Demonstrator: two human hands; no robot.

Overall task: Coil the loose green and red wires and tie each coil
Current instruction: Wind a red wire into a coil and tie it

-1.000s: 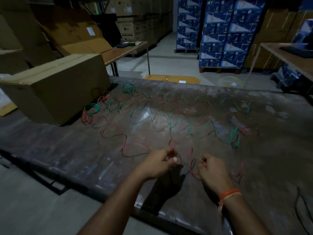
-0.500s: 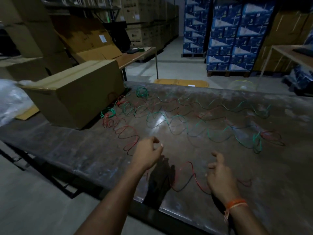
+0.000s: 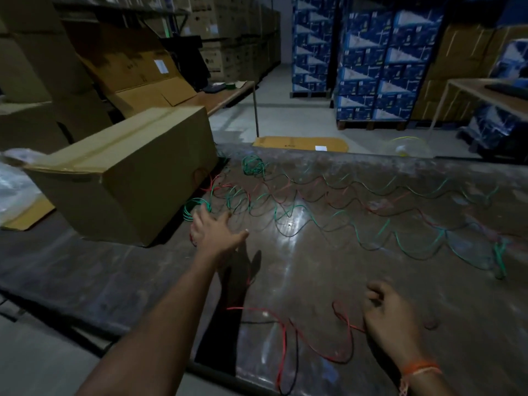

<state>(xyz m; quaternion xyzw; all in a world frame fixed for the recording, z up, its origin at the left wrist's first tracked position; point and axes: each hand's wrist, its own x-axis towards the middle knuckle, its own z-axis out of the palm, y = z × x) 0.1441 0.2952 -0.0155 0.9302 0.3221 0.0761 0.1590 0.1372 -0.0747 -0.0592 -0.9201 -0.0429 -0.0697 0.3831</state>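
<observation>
Item: worktable [image 3: 328, 284], dark, scuffed, glossy under glare. No writing I can read; white labels on cartons are too blurred.
Item: green wire [image 3: 411, 247], thin, wavy, spread across the table's middle and far right; two small green coils [image 3: 197, 207] near the cardboard box [image 3: 120, 178], matte brown, taped.
Item: red wire [image 3: 285, 330], looping along the near edge.
Item: my left hand [image 3: 213, 231], fingers spread and released, reaching beside the nearer coil.
Item: my right hand [image 3: 391, 318], fingers curled at the red wire; grasp I cannot tell.
</observation>
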